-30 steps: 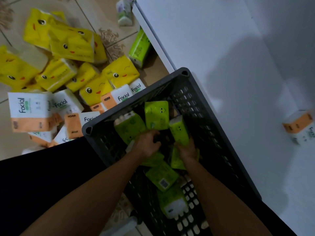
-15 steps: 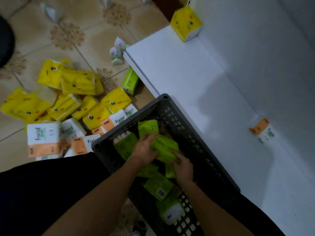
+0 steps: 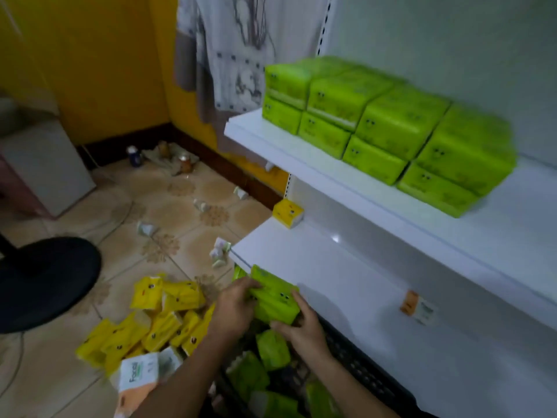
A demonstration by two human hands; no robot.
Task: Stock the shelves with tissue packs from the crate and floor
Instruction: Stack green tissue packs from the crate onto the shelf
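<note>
The dark plastic crate (image 3: 358,369) sits closest, at the bottom of the view against the front of the lower shelf (image 3: 331,267). Loose green packs (image 3: 272,349) lie jumbled inside it. Above the crate's far end, both hands clasp the held green packs (image 3: 275,300) between them. The left hand (image 3: 233,309) curls its fingers over the left side, and the right hand (image 3: 303,328) grips the near right corner from below. How many packs are in the clasp is too blurred to tell. They are raised off the crate's contents, at the front edge of the lower shelf near its left corner.

To the left, on the tiled floor (image 3: 180,224), lies a white and orange pack (image 3: 137,380), with a heap of yellow packs (image 3: 162,322) just beyond it. A black round base (image 3: 45,282) rests further left.

On the lower shelf a lone orange and white pack (image 3: 419,307) lies toward the right, and a single yellow pack (image 3: 287,213) stands at the far left end. Small pale packs (image 3: 220,254) lie on the floor beside the shelf corner.

Higher, the upper shelf (image 3: 301,164) carries stocked green packs (image 3: 376,128) in a row, two high. Behind, a patterned cloth (image 3: 232,55) hangs by the yellow wall (image 3: 90,70), with bottles (image 3: 135,156) at its foot.
</note>
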